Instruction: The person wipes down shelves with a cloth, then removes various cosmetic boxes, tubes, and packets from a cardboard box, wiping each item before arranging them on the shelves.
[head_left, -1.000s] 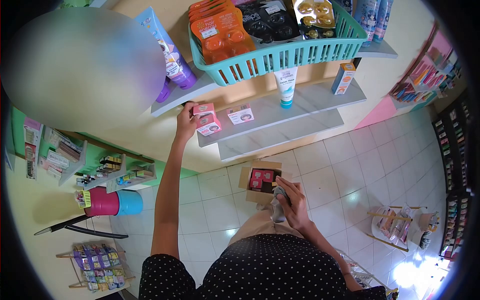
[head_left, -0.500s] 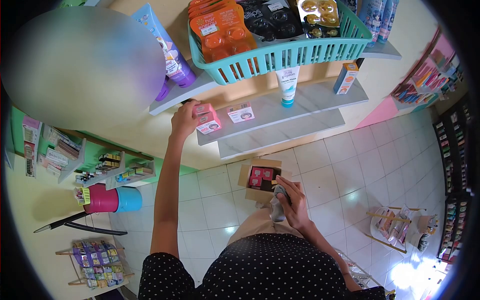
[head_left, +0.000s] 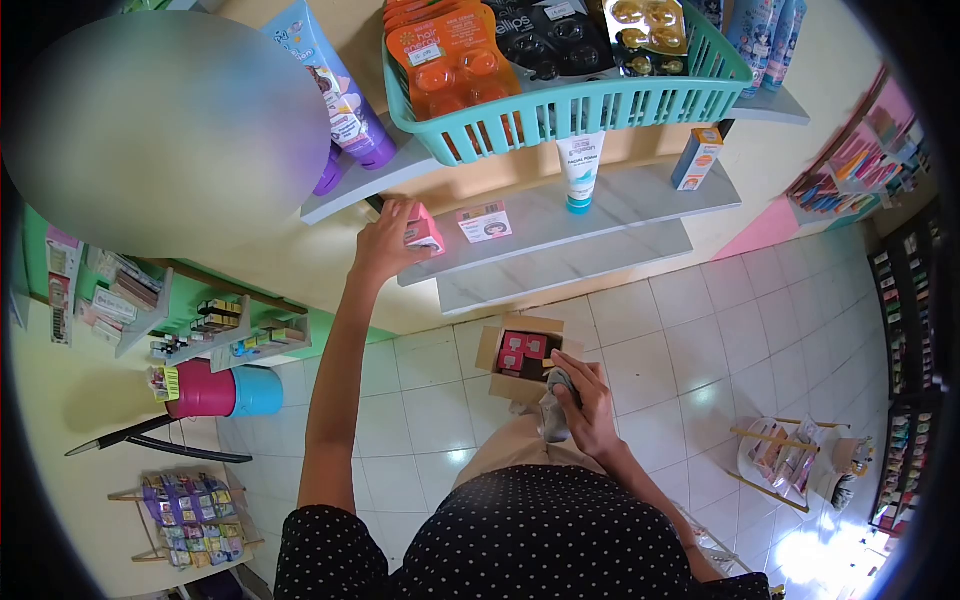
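Note:
My left hand [head_left: 388, 245] is closed around small pink boxes [head_left: 426, 236] at the left end of the grey shelf [head_left: 640, 198]; its fingers and palm cover much of them. Beside them on the same shelf lies another pink-and-white box [head_left: 485, 223]. A white and teal facial foam tube [head_left: 580, 175] stands further right, then an orange and white box [head_left: 698, 160]. Low in front of my body, my right hand [head_left: 592, 410] grips a crumpled grey cloth [head_left: 557, 405]. Below, an open cardboard carton [head_left: 490, 347] holds several pink boxes [head_left: 525, 347].
Above the shelf, a teal basket [head_left: 580, 110] holds hair capsule packs, with purple tubes [head_left: 350, 110] to its left. A lower grey ledge [head_left: 570, 265] juts out underneath. Pink and blue buckets [head_left: 225, 390] are at left; a small rack [head_left: 785, 460] stands on the tiles at right.
My left hand has shifted right and forward over the pink boxes, now hiding more of their fronts. My right hand stays with the cloth.

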